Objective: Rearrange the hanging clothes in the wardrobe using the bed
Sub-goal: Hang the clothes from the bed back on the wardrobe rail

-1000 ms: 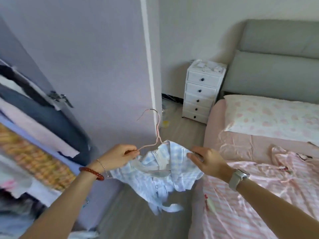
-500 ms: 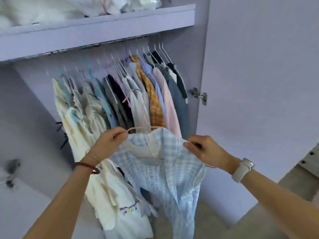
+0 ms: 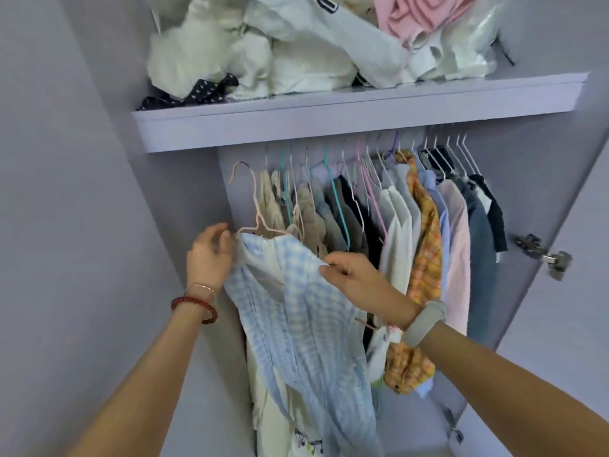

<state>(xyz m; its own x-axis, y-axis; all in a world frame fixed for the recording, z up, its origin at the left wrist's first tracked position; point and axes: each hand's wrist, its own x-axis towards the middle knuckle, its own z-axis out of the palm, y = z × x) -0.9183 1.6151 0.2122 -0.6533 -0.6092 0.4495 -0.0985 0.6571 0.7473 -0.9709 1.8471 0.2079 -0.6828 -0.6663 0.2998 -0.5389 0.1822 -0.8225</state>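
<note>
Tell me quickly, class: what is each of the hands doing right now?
Left hand: fingers loosely curled at the left shoulder of the blue-and-white checked shirt; grip cannot be told.
Right hand: pinching the checked shirt's fabric.

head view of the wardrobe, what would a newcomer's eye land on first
Front and centre, a pale blue and white checked shirt on a thin pink wire hanger is held up at the left end of the hanging row, gripped by the left hand and right hand. An orange plaid garment stands out further right. Above, a lilac shelf carries heaped white and pink clothes.
</note>
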